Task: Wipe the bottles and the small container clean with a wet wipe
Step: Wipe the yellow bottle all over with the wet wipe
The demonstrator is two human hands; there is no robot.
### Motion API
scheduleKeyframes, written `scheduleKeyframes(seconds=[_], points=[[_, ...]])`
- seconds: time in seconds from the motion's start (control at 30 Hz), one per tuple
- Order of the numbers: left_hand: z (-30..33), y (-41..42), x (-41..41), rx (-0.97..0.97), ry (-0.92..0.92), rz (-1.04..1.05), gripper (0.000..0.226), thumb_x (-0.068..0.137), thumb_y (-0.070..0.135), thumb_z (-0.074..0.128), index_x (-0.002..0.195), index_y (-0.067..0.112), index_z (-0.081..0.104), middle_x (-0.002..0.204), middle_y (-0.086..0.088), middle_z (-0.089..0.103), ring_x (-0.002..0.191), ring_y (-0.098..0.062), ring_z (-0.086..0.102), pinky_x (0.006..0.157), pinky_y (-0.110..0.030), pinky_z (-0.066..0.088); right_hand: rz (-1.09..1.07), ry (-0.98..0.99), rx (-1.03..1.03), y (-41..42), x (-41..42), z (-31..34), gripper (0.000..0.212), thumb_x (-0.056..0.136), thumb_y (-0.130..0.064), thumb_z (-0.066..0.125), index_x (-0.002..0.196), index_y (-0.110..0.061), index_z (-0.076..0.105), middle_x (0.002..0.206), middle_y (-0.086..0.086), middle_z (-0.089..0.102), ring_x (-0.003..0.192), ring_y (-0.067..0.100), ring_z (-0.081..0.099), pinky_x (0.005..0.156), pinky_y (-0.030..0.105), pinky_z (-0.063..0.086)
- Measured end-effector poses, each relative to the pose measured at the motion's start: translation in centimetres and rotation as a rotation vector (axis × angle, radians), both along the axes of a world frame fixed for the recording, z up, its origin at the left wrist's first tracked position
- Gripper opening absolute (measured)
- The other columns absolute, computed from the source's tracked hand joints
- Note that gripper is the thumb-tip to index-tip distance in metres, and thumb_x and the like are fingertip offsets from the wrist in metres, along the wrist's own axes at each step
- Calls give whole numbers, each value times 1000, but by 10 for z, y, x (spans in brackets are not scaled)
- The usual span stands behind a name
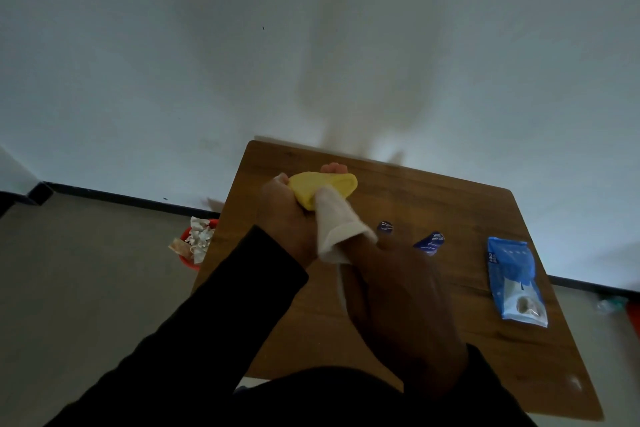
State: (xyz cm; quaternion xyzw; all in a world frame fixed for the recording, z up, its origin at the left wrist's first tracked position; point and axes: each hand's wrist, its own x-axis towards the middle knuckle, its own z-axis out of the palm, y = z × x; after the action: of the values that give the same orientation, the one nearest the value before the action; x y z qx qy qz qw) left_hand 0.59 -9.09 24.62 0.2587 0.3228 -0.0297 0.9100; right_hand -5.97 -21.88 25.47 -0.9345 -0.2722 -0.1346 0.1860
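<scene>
Holding a yellow container above the far part of the wooden worktop, the left hand has its fingers curled around it from below. The right hand grips a white wet wipe and presses it against the near side of the container; its fingers are closed on the wipe. Two small bottles with dark blue labels stand on the worktop just beyond the right hand, partly hidden by it. A blue wipes pack lies well to the right, flat on the worktop; the small writing on it is too blurred to read. A red bin with crumpled white wipes stands on the floor to the left.
</scene>
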Motion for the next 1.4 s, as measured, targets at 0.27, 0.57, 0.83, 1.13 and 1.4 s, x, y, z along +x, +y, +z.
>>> scheduleKeyframes(seconds=[0.27,0.57,0.83,1.13,1.4], points=[[-3,6,4,-127,64,-76,57,104,42,30,107,-9,56,90,-19,65,85,-28,64,90,-38,52,-78,48,69,-8,10,0,36,81,-17,69,109,-20,46,77,1,68,53,3,56,48,6,34],[3,-2,4,-136,61,-98,50,104,41,26,105,2,58,80,-15,67,81,-23,61,52,-32,56,-18,46,35,-1,10,6,29,83,-25,60,110,-21,48,74,-3,66,49,4,54,44,10,35],[-9,-8,6,-111,-130,-158,60,95,63,36,115,11,56,80,-3,59,63,-17,57,57,-27,54,90,130,-13,-10,11,15,31,87,-33,39,117,-32,49,67,-7,63,49,6,55,42,29,48],[-9,-31,-19,221,-361,-438,80,90,69,20,116,7,64,95,-7,74,85,-16,71,77,-35,57,64,72,23,-20,29,20,30,90,-33,38,116,-27,51,60,-9,56,42,2,46,38,18,37],[-6,-23,-27,617,-710,-433,25,70,61,69,85,42,74,89,8,75,81,-11,73,66,-25,57,-26,101,238,-31,32,29,16,93,-35,37,102,-38,50,64,-13,58,54,5,58,45,24,45]])
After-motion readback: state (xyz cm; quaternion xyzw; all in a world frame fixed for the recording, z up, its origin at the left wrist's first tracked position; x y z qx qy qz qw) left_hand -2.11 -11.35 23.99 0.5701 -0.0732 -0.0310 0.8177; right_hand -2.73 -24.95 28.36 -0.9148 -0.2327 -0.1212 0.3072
